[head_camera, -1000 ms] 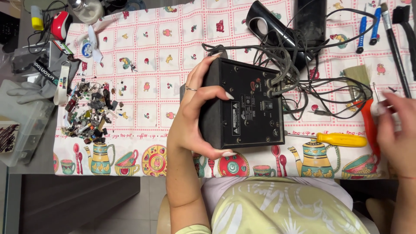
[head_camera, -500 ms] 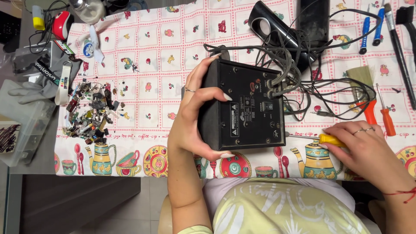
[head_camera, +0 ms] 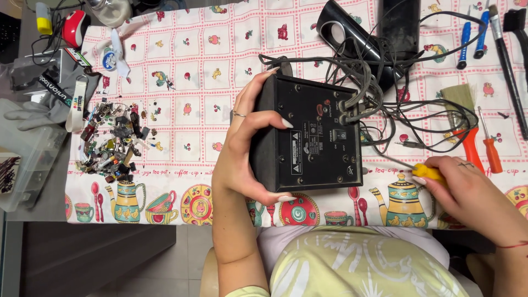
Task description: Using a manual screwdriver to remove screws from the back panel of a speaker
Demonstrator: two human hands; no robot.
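A black speaker box lies on its side on the patterned tablecloth, its back panel with screws, a switch and cable sockets facing up. My left hand grips its left side, thumb and fingers wrapped over the panel's edges. To the right of the box my right hand is closed around the yellow handle of a screwdriver, whose thin shaft points left toward the box's lower right corner.
Tangled grey cables run from the box to two black speakers at the back. A brush, a small red screwdriver and blue pens lie right. A heap of small electronic parts and a grey glove sit left.
My right hand came down from the far right, closed on the yellow screwdriver and lifted its handle slightly. My left hand and the box stayed put.
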